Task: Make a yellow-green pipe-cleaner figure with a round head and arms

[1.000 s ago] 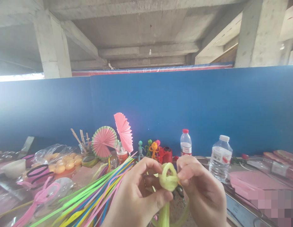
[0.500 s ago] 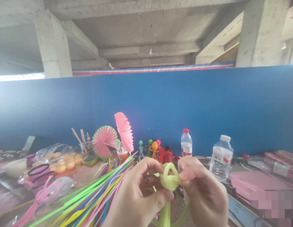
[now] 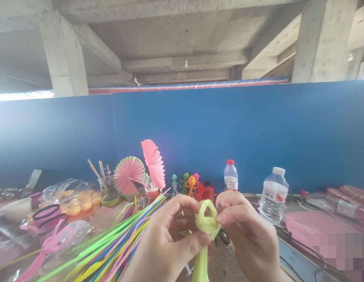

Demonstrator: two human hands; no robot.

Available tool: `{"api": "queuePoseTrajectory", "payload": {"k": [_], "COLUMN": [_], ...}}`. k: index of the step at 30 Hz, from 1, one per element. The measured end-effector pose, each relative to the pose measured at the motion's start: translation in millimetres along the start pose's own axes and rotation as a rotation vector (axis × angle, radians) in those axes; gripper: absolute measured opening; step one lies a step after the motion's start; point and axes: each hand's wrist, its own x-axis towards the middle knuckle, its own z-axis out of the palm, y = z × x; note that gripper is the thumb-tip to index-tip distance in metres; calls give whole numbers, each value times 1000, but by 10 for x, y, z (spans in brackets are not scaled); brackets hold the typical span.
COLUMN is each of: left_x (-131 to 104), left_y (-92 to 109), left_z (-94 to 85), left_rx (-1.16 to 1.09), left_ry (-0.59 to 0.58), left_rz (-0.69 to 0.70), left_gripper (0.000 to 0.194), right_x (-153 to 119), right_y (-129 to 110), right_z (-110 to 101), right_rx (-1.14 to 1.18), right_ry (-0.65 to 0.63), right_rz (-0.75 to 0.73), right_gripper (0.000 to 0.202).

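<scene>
Yellow strands, pinched by our left hand and, on their right, our right hand, could unravel if fingers slacken.

one head-worn camera looks forward across a close tabletop to a blue partition.

Both bare hands are raised close together at the lower middle of the view — the left hand with its thumb and curled fingers pinching inward, a ring on one finger, the right hand with thumb and forefinger pinched — both wrists angling up from below.
</scene>
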Motion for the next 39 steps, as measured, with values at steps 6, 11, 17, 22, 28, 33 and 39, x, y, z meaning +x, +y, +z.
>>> {"api": "queuePoseTrajectory", "payload": {"k": [6,11,17,22,28,33,39], "left_x": [2,-7,-6,5,-16,-26,-19], "left_y": [31,59,86,74,76,71,65], "left_z": [-3,3,8,-6,-15,-15,-10], "left_rx": [26,34,35,46,73,78,65], "left_ry": [25,37,56,40,38,52,39], "left_rz": [1,-13,-25,-19,-17,6,0], "left_gripper": [21,19,19,19,20,21,19], "right_x": [28,41,62,72,58,57,-14], "right_y": [20,-4,-15,-42,-44,-46,-14], "right_z": [-33,-35,-35,-11,2,29,59], "right_rx": [-71,-131,-188,-234,-293,-213,-96], "right_ry": [-27,-39,-38,-4,49,62,119], "right_rz": [-29,-82,-151,-213,-276,-189,-132], "right_gripper": [25,24,22,20,20,20,24]}}
